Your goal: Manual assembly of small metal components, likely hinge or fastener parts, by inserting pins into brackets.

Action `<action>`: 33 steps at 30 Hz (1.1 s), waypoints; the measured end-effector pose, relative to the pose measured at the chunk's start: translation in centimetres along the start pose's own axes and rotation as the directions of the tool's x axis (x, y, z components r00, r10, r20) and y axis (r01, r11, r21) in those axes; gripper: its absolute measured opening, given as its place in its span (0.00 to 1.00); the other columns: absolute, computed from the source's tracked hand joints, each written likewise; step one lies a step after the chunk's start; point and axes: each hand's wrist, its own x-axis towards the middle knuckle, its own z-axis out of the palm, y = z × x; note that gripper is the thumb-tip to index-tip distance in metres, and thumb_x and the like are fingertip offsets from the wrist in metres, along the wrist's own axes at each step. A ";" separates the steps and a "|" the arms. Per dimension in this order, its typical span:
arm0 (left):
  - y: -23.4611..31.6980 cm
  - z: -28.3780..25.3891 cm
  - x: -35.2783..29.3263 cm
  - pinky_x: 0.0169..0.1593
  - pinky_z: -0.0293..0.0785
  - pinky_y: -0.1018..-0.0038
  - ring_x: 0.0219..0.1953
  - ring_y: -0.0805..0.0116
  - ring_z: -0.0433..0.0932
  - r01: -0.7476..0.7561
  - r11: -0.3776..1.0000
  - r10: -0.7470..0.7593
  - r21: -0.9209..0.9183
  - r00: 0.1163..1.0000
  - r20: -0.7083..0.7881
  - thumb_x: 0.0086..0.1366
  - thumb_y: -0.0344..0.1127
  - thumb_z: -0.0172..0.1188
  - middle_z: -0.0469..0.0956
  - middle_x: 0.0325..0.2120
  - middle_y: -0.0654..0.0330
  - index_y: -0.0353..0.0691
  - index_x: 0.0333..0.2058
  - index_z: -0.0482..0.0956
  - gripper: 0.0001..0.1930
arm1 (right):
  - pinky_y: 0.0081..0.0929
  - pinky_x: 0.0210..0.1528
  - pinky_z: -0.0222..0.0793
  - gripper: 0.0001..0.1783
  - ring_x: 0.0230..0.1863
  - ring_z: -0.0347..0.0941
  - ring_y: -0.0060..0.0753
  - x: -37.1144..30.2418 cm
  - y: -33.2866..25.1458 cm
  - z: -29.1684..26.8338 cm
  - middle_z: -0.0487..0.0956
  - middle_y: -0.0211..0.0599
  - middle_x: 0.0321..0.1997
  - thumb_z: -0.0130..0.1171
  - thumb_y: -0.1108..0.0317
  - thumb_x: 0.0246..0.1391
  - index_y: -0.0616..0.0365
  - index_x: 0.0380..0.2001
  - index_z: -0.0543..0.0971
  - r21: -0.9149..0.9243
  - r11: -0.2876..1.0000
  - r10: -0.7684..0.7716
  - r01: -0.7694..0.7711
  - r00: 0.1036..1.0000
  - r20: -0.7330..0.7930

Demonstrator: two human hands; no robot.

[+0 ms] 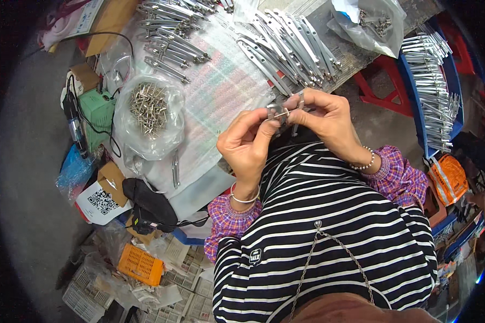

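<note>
Thumb and fingers of my left hand [246, 146] pinch a small shiny metal bracket [275, 111] in front of my chest. My right hand [327, 119] is closed on a slim metal strip [300, 100], its fingertips close to the bracket. Between the two hands a short metal pin [281, 113] lies across the bracket; which fingers bear it is hard to make out. Just beyond my hands a heap of flat metal strips [293, 48] with holes lies on the table. On the left, a clear plastic bag [172, 132] holds many small metal pins [150, 109].
Assembled metal pieces [172, 43] lie at the table's far left. At the back right is a bag of small parts [374, 24]. A blue bin [423, 121] full of metal pieces stands right. An electric screwdriver [75, 124] and a green box [97, 116] sit left.
</note>
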 end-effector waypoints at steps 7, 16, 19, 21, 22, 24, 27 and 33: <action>0.1 0.3 0.0 0.29 0.69 0.86 0.27 0.79 0.73 0.032 0.999 -0.031 -0.021 0.999 0.035 0.52 0.20 0.60 0.75 0.26 0.60 0.27 0.33 0.75 0.08 | 0.17 0.38 0.67 0.09 0.35 0.71 0.20 0.5 -0.7 0.0 0.75 0.33 0.32 0.59 0.80 0.43 0.68 0.32 0.77 -0.134 0.991 0.035 -0.028 0.998 0.052; 0.2 0.7 0.4 0.33 0.73 0.83 0.29 0.73 0.76 0.145 0.974 -0.135 -0.174 0.988 0.071 0.54 0.20 0.57 0.76 0.29 0.56 0.25 0.36 0.72 0.10 | 0.19 0.40 0.70 0.11 0.36 0.73 0.23 0.5 0.2 -1.0 0.76 0.37 0.35 0.58 0.82 0.44 0.70 0.35 0.75 -0.078 0.995 0.060 -0.059 0.998 0.011; 0.3 0.4 0.4 0.34 0.73 0.82 0.29 0.72 0.77 0.159 0.978 -0.150 -0.134 0.986 0.076 0.54 0.20 0.57 0.76 0.29 0.56 0.25 0.36 0.72 0.10 | 0.18 0.39 0.70 0.10 0.35 0.73 0.22 0.4 0.2 -0.9 0.76 0.36 0.33 0.58 0.82 0.43 0.70 0.33 0.76 -0.080 0.996 0.049 -0.048 0.999 0.006; 0.3 0.4 0.4 0.34 0.73 0.82 0.29 0.72 0.77 0.142 0.986 -0.136 -0.090 0.989 0.064 0.54 0.19 0.57 0.76 0.29 0.56 0.25 0.36 0.72 0.10 | 0.17 0.39 0.69 0.10 0.35 0.73 0.22 0.3 0.1 -0.6 0.76 0.35 0.32 0.58 0.82 0.43 0.70 0.33 0.76 -0.055 0.997 0.046 -0.045 0.999 0.018; 0.3 0.4 0.4 0.33 0.73 0.82 0.29 0.73 0.77 0.128 0.988 -0.123 -0.087 0.991 0.057 0.54 0.19 0.57 0.76 0.28 0.57 0.25 0.36 0.73 0.09 | 0.16 0.37 0.68 0.09 0.33 0.72 0.21 0.3 0.1 -0.4 0.76 0.34 0.31 0.58 0.82 0.42 0.70 0.32 0.76 -0.076 0.997 0.029 -0.029 1.000 0.001; 0.3 0.4 0.3 0.33 0.73 0.83 0.29 0.74 0.76 0.113 0.990 -0.109 -0.085 0.993 0.051 0.53 0.19 0.57 0.76 0.28 0.57 0.26 0.36 0.73 0.09 | 0.15 0.35 0.67 0.08 0.32 0.71 0.19 0.3 0.1 -0.2 0.75 0.33 0.29 0.58 0.82 0.42 0.69 0.31 0.77 -0.097 0.995 0.012 -0.014 1.000 -0.015; 0.2 0.3 0.0 0.36 0.69 0.84 0.30 0.77 0.75 0.147 0.989 -0.147 0.005 0.987 0.066 0.52 0.21 0.59 0.77 0.28 0.60 0.28 0.35 0.76 0.09 | 0.11 0.26 0.64 0.08 0.26 0.71 0.14 0.2 0.5 0.0 0.78 0.30 0.25 0.61 0.77 0.40 0.66 0.28 0.78 -0.235 0.969 -0.083 0.074 0.996 -0.032; 0.2 0.7 0.1 0.37 0.69 0.84 0.31 0.77 0.75 0.126 0.990 -0.125 -0.056 0.992 0.021 0.52 0.21 0.60 0.77 0.28 0.60 0.29 0.35 0.76 0.10 | 0.11 0.27 0.62 0.07 0.26 0.69 0.13 0.3 0.4 0.5 0.76 0.29 0.25 0.61 0.76 0.40 0.66 0.28 0.79 -0.158 0.984 -0.100 0.087 0.992 -0.074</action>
